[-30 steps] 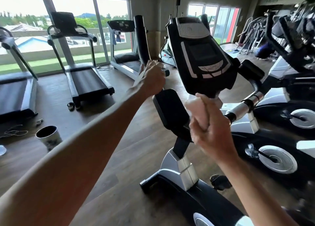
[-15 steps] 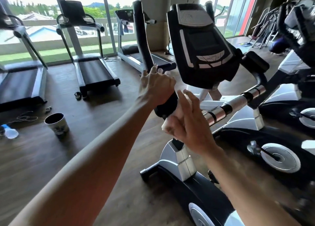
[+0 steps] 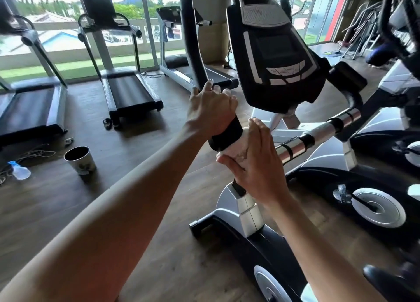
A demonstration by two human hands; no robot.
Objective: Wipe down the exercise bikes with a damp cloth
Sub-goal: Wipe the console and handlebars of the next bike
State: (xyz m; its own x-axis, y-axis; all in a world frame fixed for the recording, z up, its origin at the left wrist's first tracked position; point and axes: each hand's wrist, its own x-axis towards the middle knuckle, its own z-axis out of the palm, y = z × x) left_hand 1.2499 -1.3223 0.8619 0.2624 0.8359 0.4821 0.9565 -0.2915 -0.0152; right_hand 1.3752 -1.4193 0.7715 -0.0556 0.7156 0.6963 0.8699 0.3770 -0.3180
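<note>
A black and silver exercise bike (image 3: 247, 213) stands in front of me, its black console (image 3: 275, 51) tilted toward me. My left hand (image 3: 211, 110) grips the bike's black left handlebar (image 3: 193, 42) near its lower bend. My right hand (image 3: 254, 163) holds a white cloth (image 3: 236, 148) wrapped against the black padded part of the handlebar (image 3: 226, 134) just below my left hand, thumb under and fingers over it. The chrome right handlebar (image 3: 318, 133) runs up to the right.
Three treadmills (image 3: 127, 92) line the windows at the back left. A metal cup (image 3: 79, 160) and a spray bottle (image 3: 19, 171) stand on the wooden floor at left, beside loose cables. Another bike (image 3: 375, 201) stands close on the right, more machines behind it.
My right hand has dropped from under the console to the padded handlebar bend and now wraps the cloth on it. My left hand kept its grip on the handlebar. The view has moved closer.
</note>
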